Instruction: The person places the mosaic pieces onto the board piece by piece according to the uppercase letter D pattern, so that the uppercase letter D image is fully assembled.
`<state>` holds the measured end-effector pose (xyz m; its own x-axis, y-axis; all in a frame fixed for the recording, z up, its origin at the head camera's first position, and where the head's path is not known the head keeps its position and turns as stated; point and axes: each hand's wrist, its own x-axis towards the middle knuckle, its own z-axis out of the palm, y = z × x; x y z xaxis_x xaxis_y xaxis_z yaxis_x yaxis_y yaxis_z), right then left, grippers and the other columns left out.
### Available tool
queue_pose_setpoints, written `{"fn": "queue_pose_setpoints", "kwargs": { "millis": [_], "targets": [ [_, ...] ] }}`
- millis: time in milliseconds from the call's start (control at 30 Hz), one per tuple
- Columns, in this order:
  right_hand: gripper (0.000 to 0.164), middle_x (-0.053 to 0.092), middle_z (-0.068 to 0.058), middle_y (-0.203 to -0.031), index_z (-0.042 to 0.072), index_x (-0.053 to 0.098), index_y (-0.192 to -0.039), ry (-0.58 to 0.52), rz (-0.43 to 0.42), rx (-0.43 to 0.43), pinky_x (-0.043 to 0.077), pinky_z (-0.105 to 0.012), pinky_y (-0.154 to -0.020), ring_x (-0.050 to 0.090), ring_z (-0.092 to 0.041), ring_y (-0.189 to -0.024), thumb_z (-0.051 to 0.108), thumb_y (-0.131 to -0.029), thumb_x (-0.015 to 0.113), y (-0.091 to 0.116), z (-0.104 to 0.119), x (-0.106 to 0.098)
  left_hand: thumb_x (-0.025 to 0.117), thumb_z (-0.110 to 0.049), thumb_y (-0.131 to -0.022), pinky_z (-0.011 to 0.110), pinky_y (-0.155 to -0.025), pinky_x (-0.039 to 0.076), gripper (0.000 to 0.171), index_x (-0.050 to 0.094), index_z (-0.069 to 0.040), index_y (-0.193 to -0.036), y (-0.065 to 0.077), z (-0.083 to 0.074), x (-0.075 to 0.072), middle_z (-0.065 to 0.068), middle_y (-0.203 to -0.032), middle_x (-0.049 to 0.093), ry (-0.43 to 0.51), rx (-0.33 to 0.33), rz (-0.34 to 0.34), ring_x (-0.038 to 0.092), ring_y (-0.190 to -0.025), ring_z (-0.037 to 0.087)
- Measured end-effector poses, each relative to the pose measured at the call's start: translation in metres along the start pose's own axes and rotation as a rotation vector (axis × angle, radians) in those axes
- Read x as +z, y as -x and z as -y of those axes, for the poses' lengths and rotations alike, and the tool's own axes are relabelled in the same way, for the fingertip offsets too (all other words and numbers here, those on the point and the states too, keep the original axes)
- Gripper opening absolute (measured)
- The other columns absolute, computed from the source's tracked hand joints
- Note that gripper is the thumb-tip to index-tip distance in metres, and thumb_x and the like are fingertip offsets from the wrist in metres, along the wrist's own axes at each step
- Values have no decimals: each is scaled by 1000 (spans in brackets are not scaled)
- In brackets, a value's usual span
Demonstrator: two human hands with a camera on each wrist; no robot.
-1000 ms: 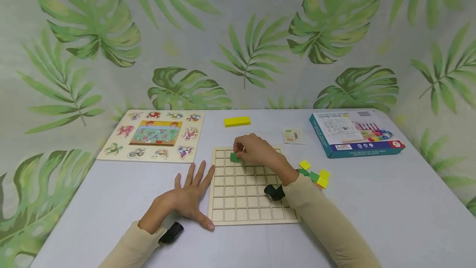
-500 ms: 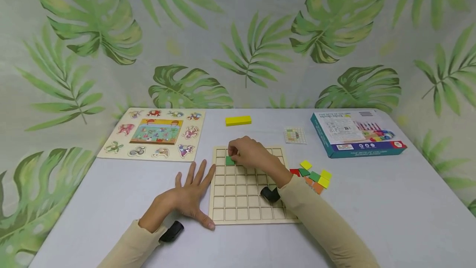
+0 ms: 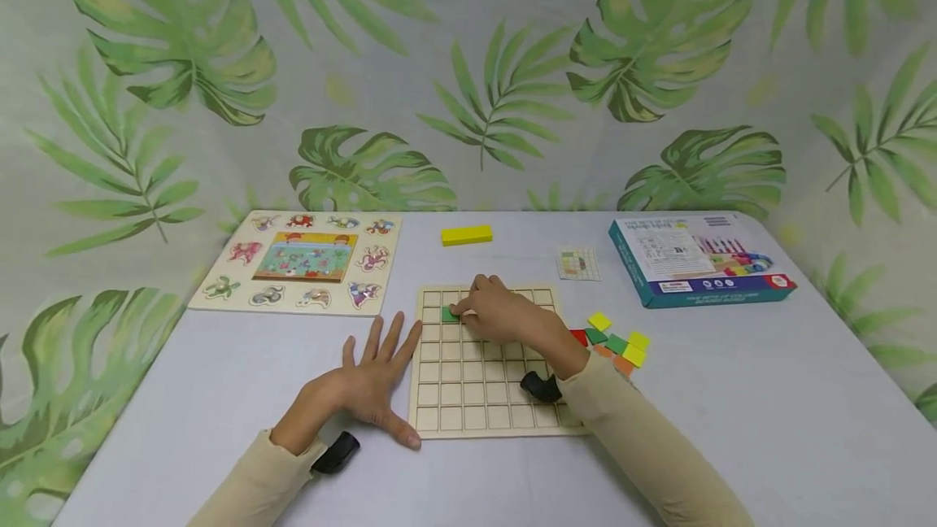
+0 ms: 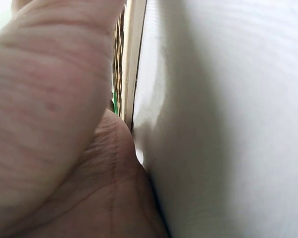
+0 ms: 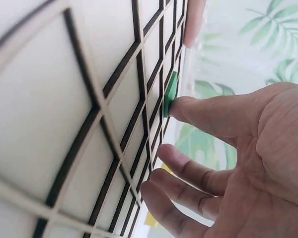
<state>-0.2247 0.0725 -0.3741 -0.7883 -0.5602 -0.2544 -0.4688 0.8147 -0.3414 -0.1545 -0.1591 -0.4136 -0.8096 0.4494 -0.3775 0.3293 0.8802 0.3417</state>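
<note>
One grid board (image 3: 472, 393), at the clock's centre, bears one green tile (image 3: 448, 315). At three o'clock: three yellow tiles (image 3: 600, 321), two loose green tiles (image 3: 616, 344), one red tile (image 3: 579, 337), at least two orange tiles (image 3: 624, 365). At two, one box (image 3: 669, 254); at one-thirty, one card (image 3: 578, 264); near twelve, one yellow block (image 3: 466, 235); at ten, one puzzle board (image 3: 339, 300) with ten animal pieces (image 3: 218, 288).

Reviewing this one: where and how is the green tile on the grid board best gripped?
Likely by its left and right edges, in a light pinch from above. The green tile lies flat on the grid board, small and thin, offering little but edges; its left edge looks uncovered, while the right hand touches it from the right.
</note>
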Motion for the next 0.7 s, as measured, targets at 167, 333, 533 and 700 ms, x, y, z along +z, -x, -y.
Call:
{"fn": "queue_pose_setpoints", "kwargs": {
  "millis": [167, 333, 533, 700],
  "targets": [
    [38, 46, -21, -137, 18, 57, -143, -27, 31, -41, 46, -45, -94, 44, -32, -116, 20, -106, 51, 2, -9, 2, 86, -73, -53, 78, -110, -6, 155, -9, -16, -161, 1, 0, 0, 17, -166, -21, 15, -7, -1, -22, -150, 46],
    [43, 41, -23, -143, 13, 49, -149, -35, 60, -86, 44, -52, -100, 41, -38, -125, 18, -107, 49, 7, -14, 1, 83, -79, -50, 76, -110, -10, 156, -9, -19, -162, 1, 1, 1, 15, -166, -22, 41, 3, 11, -24, -150, 44],
    [52, 41, -21, -147, 10, 38, -154, -52, 75, -107, 41, -54, -107, 39, -39, -135, 18, -105, 52, 12, -17, -1, 84, -77, -50, 76, -111, -10, 156, -8, -19, -162, 3, -1, 1, 15, -166, -21, 43, -9, 12, -24, -150, 43],
    [52, 45, -20, -148, 9, 43, -151, -59, 34, -143, 40, -55, -109, 41, -40, -136, 22, -103, 57, 20, -27, -3, 87, -72, -52, 77, -110, -7, 155, -7, -17, -162, 5, -4, -1, 16, -166, -20, 27, -14, -5, -22, -150, 45]
  ]
}}
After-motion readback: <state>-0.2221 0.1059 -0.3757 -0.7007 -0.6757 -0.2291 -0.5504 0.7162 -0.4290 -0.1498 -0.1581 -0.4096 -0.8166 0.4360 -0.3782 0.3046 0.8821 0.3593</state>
